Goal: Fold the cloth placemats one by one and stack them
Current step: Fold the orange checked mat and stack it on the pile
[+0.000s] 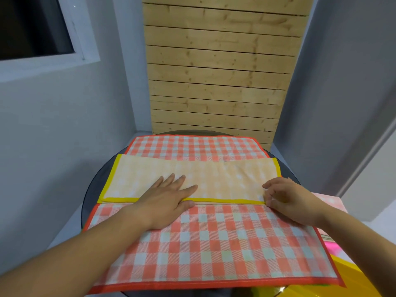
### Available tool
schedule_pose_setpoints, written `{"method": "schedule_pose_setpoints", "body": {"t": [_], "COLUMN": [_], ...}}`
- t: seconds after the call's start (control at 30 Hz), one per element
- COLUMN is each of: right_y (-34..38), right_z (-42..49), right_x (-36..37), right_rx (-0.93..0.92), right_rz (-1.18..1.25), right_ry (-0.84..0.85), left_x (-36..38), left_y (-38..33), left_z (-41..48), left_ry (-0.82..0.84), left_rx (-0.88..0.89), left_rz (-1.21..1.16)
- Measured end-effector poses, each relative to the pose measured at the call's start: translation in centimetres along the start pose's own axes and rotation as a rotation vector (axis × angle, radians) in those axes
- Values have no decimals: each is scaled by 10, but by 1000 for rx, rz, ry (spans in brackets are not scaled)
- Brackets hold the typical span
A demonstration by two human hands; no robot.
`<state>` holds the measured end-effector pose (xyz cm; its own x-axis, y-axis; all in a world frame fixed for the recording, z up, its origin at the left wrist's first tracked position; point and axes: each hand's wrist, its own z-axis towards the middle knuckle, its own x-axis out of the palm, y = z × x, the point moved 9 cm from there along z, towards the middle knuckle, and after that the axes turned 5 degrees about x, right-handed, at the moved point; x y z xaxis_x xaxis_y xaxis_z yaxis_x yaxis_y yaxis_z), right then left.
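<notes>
Yellow-trimmed placemat (225,181) lies folded; left hand (167,202), flat, pins it while right hand (289,200) pinches its near corner, probably squaring edges.

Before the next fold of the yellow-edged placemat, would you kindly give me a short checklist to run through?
1. Left hand flat on the yellow-edged placemat, pinning it: ok.
2. Right hand pinching its near right corner: ok.
3. Near yellow edges lined up: ok.
4. Folded surface smooth: not ok, creases right of centre.
5. Red checked placemat underneath lying flat on the table: ok.
6. Finished stack ready at the pink item on the right: cannot tell.
</notes>
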<state>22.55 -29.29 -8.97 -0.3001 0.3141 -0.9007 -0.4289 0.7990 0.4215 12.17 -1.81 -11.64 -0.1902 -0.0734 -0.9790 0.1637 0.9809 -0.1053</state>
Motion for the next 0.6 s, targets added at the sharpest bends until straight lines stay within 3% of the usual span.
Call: {"method": "schedule_pose_setpoints", "body": {"t": [0.07,0.2,0.37,0.6], "right_y": [9,60,120,120], "right_z": [2,10,39,57], "right_x": [-6,-9,33,84], "right_rx": [4,-88,-156,-93], "right_rz": [-83,-29,-55,-248], "right_ry": [-52,-157,-73,5], "left_x": [-1,-1,1,-5], "left_y": [-2,-3,0,4], "left_z": [0,1,4,4], "left_ry": [5,1,-19,-9], "left_rx": [4,1,-22,-41], "left_rz": [9,31,-38,-222]}}
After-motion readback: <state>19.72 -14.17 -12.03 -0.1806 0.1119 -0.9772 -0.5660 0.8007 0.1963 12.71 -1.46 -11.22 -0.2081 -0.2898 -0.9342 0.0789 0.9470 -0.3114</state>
